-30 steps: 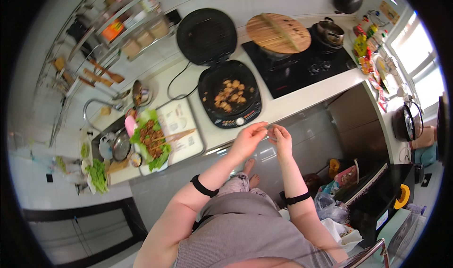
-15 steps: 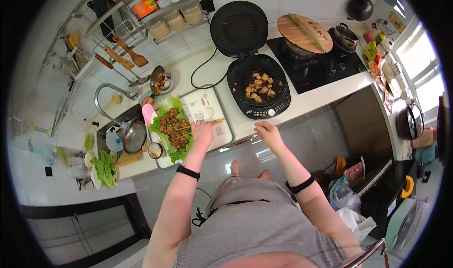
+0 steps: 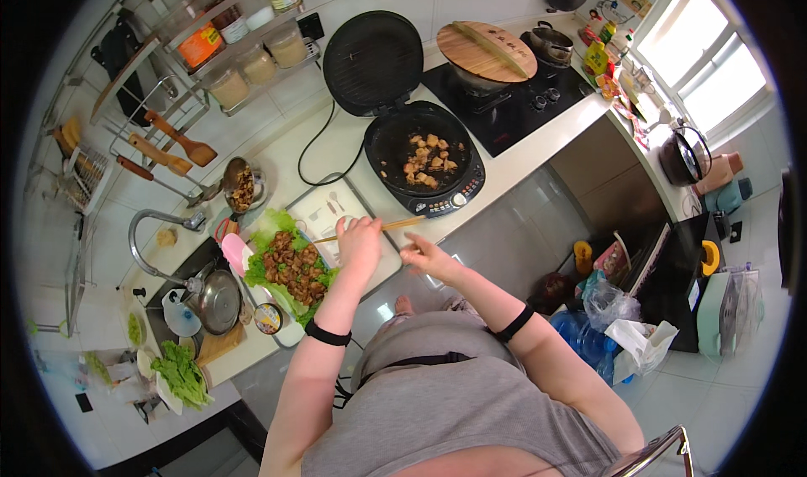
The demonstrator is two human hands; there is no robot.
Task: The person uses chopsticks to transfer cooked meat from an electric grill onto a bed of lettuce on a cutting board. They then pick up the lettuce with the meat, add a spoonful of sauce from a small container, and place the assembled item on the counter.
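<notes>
My left hand (image 3: 360, 243) is closed around a pair of wooden chopsticks (image 3: 405, 222). Their thin ends point left toward a bed of lettuce leaves (image 3: 273, 221) topped with browned meat pieces (image 3: 294, 268), and the thick ends stick out to the right. Beneath the hand lies a pale cutting board (image 3: 321, 206) with printed shapes. My right hand (image 3: 427, 256) hovers beside the board's right edge, empty, its fingers loosely apart. Beyond it sits an open black electric griddle (image 3: 395, 153) with more meat chunks (image 3: 433, 159) in its pan and the lid (image 3: 372, 61) raised.
A cooktop (image 3: 504, 111) on the right bears a wood-lidded pan (image 3: 486, 52) and a small pot (image 3: 551, 42). To the left are a faucet (image 3: 139, 233), a metal pan (image 3: 220, 300), a small round tin (image 3: 268, 318) and lettuce (image 3: 181, 376). A strainer of brown bits (image 3: 242, 187) stands behind.
The chopstick tips have lifted away from the meat on the lettuce. My right hand has come closer to the left one. The whole view has turned and shifted.
</notes>
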